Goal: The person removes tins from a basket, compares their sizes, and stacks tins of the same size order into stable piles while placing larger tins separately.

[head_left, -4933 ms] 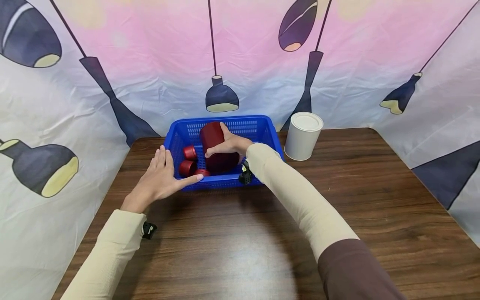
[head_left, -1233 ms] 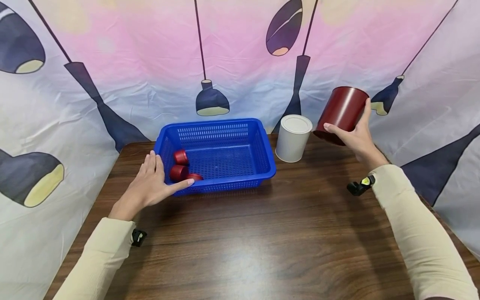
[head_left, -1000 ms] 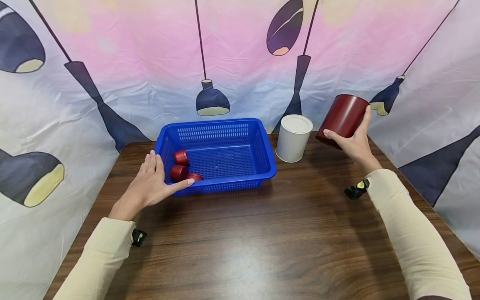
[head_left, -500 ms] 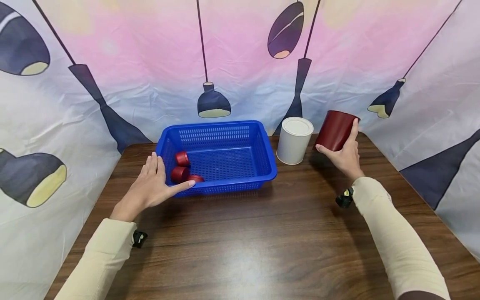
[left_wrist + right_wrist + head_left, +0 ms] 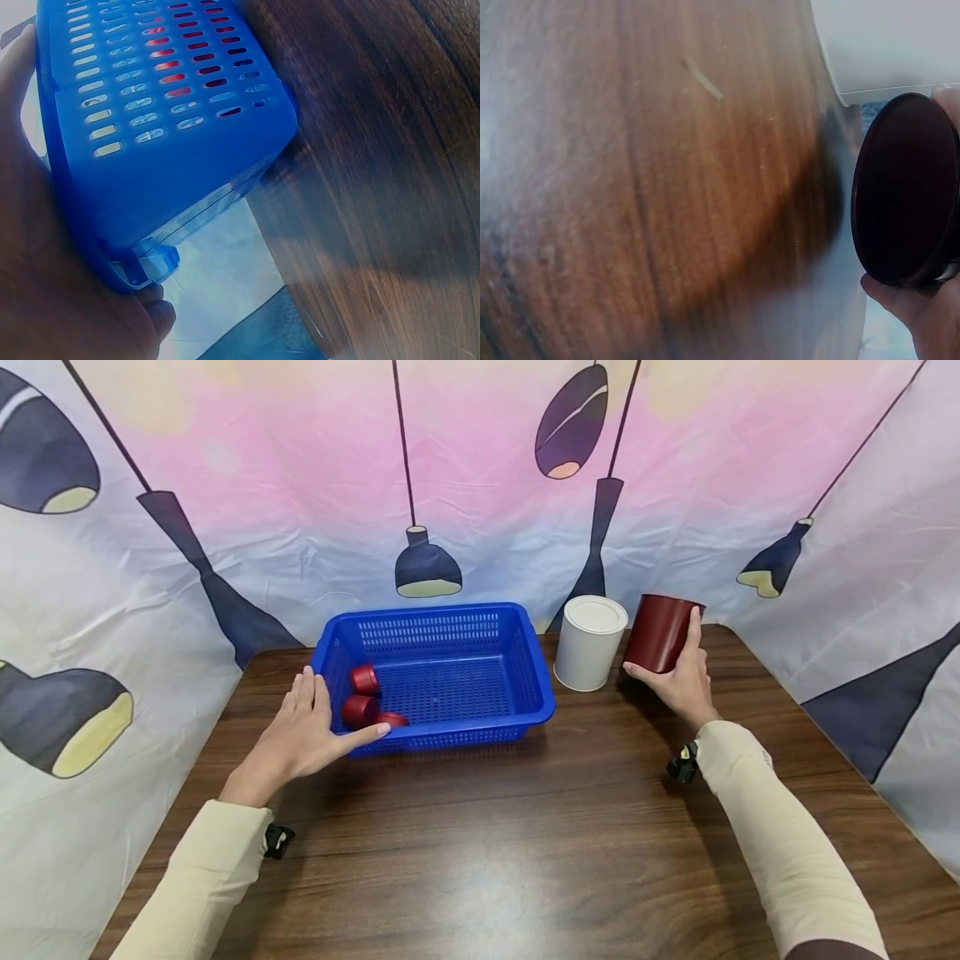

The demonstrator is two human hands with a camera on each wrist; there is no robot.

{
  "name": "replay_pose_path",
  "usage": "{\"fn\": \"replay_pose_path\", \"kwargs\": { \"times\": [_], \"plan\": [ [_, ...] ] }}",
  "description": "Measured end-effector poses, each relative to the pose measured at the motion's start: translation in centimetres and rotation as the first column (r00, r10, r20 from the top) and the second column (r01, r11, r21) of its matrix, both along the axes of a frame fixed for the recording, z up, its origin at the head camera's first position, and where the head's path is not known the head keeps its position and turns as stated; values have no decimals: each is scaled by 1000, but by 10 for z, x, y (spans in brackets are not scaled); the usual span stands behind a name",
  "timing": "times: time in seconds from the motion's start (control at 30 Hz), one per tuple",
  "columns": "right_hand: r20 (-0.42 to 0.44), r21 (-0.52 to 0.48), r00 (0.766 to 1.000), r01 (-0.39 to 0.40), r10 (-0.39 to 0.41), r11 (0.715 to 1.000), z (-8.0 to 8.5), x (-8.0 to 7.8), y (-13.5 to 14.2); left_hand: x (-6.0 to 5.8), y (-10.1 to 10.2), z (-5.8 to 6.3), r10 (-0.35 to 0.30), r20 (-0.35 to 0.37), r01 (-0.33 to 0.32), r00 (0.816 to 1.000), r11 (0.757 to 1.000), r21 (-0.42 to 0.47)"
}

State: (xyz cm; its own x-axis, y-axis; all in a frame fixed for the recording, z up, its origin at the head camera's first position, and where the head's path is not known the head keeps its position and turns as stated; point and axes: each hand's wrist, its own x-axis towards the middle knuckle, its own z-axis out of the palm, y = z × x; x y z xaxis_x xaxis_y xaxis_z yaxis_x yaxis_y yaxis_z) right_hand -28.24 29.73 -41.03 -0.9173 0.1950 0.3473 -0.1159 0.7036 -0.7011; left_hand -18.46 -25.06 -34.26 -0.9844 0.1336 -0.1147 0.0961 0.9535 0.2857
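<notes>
Think of the table [image 5: 450, 827] as a clock, w/ 6 at the near side. L hand [image 5: 296, 727] is at abt 10 o'clock, on the 9 o'clock end of the blue basket [image 5: 542, 703]: fingers long & straight, thumb spread out along the near edge. R hand [image 5: 684, 685] is at 2 o'clock & grips the red can [image 5: 660, 631], thumb at the low end, pointer finger up the 3 o'clock side. The can leans, top to 1 o'clock. R wrist view shows its dark round bottom [image 5: 904, 187] & a shadow [image 5: 802, 214] next to it, so it looks up off the table.

Step now, my guess: putting the red can down. Next move prob. needs the R hand to tip it straight, set it flat & let go w/o a bump to the white can [image 5: 591, 652]. That one stands upright at the red can's 9 o'clock, v. close; can't tell if they touch.

Basket sits near 11 o'clock, w/ 3 small red cups [image 5: 364, 679] bunched at its 8 o'clock. Past 12 hangs a cloth [image 5: 322, 485] w/ drawn lamps [image 5: 428, 567].
</notes>
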Motion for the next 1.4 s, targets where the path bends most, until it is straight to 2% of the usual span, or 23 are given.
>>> {"fn": "replay_pose_path", "kwargs": {
  "times": [0.5, 0.93, 1.4],
  "plan": [
    [19, 32, 1000, 18, -19, 999, -5, 0, 1, 0, 1, 3, -9, -10, 9, 1000, 1000, -3],
    [62, 21, 998, -11, 10, 1000, -7, 6, 3, 0, 1, 3, -10, -10, 10, 1000, 1000, 1],
    [58, 17, 998, -33, 32, 999, -8, 9, 3, 0, 0, 1, -19, -3, 19, 1000, 1000, 0]
  ]
}}
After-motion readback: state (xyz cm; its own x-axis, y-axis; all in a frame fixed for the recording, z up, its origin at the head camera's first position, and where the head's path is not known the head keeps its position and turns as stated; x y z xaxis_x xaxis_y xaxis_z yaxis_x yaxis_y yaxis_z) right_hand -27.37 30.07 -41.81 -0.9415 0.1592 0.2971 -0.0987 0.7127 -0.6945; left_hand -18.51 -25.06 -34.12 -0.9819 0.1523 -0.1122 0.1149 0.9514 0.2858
